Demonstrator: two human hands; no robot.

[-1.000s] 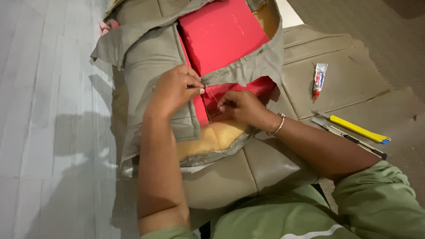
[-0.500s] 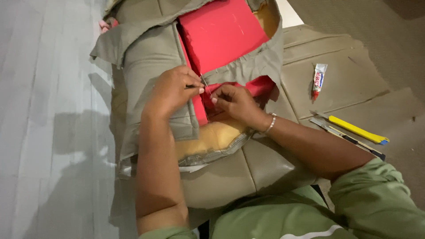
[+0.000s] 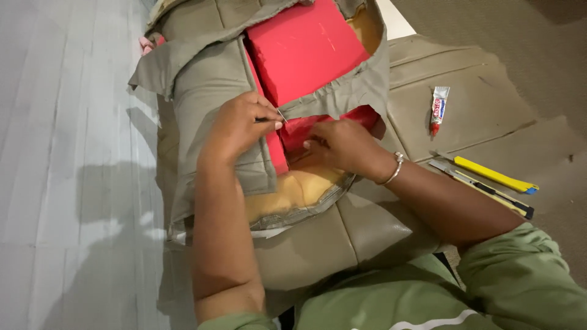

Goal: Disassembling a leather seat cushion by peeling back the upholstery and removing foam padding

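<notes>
Grey plank floor (image 3: 61, 153) w/ olive seat cover (image 3: 208, 91) spread over red foam (image 3: 306, 49). Left hand (image 3: 241, 125), just left of the foam's lower edge, pinches a thin needle (image 3: 278, 116). Right hand (image 3: 342, 146) presses fabric below the foam, fingers curled. Glue tube (image 3: 438, 109) & yellow cutter (image 3: 494, 177) lie well right of foam.

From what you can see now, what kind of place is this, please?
Probably a home or small workshop floor used for upholstery repair. A grey-green seat cover lies opened over red foam, the left hand pinches a needle, and a glue tube and yellow utility knife lie nearby.
</notes>
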